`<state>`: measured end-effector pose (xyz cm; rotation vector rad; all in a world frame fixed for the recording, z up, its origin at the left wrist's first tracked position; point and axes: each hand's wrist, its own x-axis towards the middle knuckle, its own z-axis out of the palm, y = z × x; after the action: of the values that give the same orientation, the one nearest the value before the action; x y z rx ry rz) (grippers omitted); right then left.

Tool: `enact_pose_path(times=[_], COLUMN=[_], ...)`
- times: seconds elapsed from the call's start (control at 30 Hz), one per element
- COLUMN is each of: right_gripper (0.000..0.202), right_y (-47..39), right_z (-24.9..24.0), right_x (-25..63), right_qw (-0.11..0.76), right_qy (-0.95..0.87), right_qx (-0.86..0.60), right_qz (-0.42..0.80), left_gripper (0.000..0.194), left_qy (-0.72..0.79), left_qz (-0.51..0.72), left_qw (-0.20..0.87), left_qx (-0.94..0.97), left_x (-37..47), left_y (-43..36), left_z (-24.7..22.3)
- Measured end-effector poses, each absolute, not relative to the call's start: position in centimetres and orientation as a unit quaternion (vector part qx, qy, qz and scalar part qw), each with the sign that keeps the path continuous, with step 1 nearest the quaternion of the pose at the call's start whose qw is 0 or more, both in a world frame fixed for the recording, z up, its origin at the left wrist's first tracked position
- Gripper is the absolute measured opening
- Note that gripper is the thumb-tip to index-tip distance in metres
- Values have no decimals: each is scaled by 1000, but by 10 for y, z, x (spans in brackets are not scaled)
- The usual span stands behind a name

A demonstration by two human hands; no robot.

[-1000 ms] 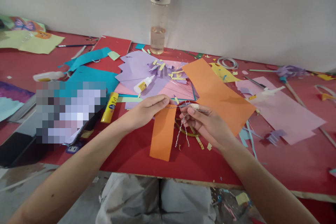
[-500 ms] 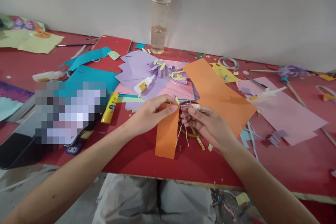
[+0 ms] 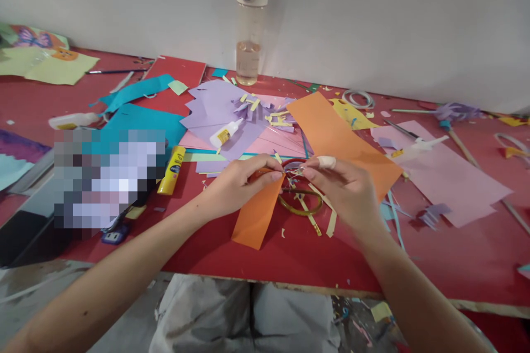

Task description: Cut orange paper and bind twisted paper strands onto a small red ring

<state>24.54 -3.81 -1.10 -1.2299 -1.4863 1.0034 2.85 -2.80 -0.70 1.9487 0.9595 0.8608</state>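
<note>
My left hand (image 3: 250,179) is closed, thumb and forefinger pinching the top corner of an orange paper strip (image 3: 257,215), which hangs tilted down to the left. Facing it, my right hand (image 3: 343,182) is closed in a pinch, with white tape around one finger. Its fingertips grip part of a thin silver twisted wire figure (image 3: 292,177), whose middle lies between both hands; its shape is hard to make out against the clutter. Below the hands, a yellow-brown loop (image 3: 300,210), perhaps a scissors handle, lies on the red table.
A glue stick (image 3: 171,171) and a pixelated device (image 3: 118,176) lie at left. Farther back are a glue bottle (image 3: 226,133), purple paper (image 3: 211,105) and a tall water bottle (image 3: 248,38). Orange paper (image 3: 343,143) and pink paper (image 3: 455,193) lie at right.
My right hand has turned and drawn slightly away to the right. The wire figure's dangling legs no longer show hanging down. The orange strip has swung to the left at its lower end.
</note>
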Motion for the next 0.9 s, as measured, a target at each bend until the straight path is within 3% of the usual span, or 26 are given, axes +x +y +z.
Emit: enact_pose_path(times=[0.1,0.2,0.47,0.63,0.9], right_gripper=[3,4,16,13,23], right_y=[-40,-41,-43,-43,-44], right_z=[-8,-6,-10,-8,2], right_x=[244,243,243,242,241], right_qw=[458,447,428,448,408], right_qy=[-700,-733,-627,-604,-624], right_qx=[-479,-472,-527,-527,-511], right_qz=[264,200,382,397,428], left_gripper=[16,16,28,31,29], left_qy=[375,379,402,380,384], left_qz=[330,331,333,342,346], left_qw=[389,396,474,541,518], left_qx=[774,768,709,668,682], left_x=[28,28,25,23,23], left_y=[-29,-28,-30,-32,-30], left_z=[-7,-7,-8,-8,-8])
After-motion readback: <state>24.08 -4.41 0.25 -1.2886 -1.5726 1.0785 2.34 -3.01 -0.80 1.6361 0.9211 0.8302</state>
